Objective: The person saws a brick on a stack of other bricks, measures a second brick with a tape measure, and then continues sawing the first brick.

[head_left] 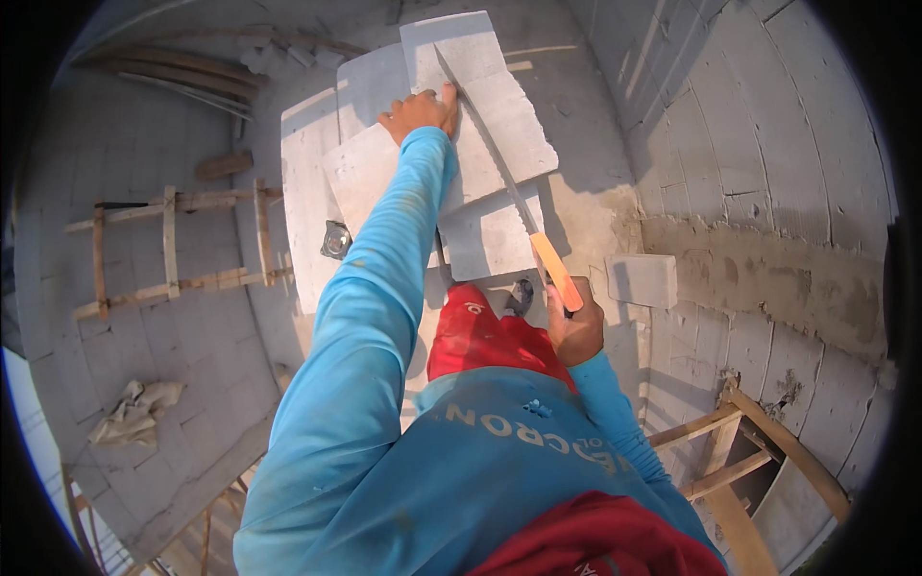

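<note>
Right hand [578, 326] curled round orange saw handle [556, 271], left hand [423, 112] splayed on block [495, 86].

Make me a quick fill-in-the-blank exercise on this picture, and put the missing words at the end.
1. The right hand holds the saw by its ____-coloured handle.
2. The left hand rests on the pale blocks, and the saw's ____ extends over them.
3. The tape measure lies to the ____ of the left forearm.
4. The shorts are ____ in colour.

Missing words: orange; blade; left; red.
</note>
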Tool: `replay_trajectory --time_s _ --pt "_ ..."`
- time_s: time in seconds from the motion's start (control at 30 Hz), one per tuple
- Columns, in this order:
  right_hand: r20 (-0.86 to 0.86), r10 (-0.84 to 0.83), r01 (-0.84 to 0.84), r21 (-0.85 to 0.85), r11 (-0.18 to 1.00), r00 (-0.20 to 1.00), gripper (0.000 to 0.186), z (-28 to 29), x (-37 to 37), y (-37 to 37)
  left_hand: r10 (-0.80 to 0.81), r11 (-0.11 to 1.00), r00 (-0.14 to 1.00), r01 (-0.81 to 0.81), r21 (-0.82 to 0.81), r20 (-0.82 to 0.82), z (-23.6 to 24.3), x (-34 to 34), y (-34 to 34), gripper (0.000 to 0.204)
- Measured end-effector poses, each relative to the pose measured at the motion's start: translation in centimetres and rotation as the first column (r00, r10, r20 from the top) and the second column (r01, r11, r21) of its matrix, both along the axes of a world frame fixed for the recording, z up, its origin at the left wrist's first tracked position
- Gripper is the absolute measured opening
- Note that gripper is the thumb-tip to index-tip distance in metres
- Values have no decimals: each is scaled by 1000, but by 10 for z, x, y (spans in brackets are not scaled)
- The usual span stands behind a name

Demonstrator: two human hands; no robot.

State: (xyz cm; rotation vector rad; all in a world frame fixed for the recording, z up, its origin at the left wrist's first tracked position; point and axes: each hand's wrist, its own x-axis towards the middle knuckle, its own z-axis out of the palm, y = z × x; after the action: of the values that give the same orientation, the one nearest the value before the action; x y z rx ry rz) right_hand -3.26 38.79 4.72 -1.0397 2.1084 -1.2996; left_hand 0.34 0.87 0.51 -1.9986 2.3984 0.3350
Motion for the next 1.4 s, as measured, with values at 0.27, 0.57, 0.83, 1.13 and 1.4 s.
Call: replay_trajectory --time_s 0.27,0.57,0.83,1.13,1.4 --pt "-3 6 -6 22 1000 1000 17 0 15 36 -8 993 1000 6 -117 -12 -10 4 -3 68" --pt "-49 -6 8 30 1000 999 19 -9 15 39 -10 1000 1000 9 -27 -23 -7 3 -3 68" --pt "-18 -1 1 28 1000 1000 20 -13 6 5 -20 1000 999 20 -15 -39 -2 0 2 69" --pt "-10 -8 9 47 999 1000 21 -22 13 25 -28 989 998 20 -144 -53 -16 -1 -3 65" --pt "13 -41 41 18 999 999 22 -22 25 76 -21 994 999 25 -102 34 -9 -3 -4 62"
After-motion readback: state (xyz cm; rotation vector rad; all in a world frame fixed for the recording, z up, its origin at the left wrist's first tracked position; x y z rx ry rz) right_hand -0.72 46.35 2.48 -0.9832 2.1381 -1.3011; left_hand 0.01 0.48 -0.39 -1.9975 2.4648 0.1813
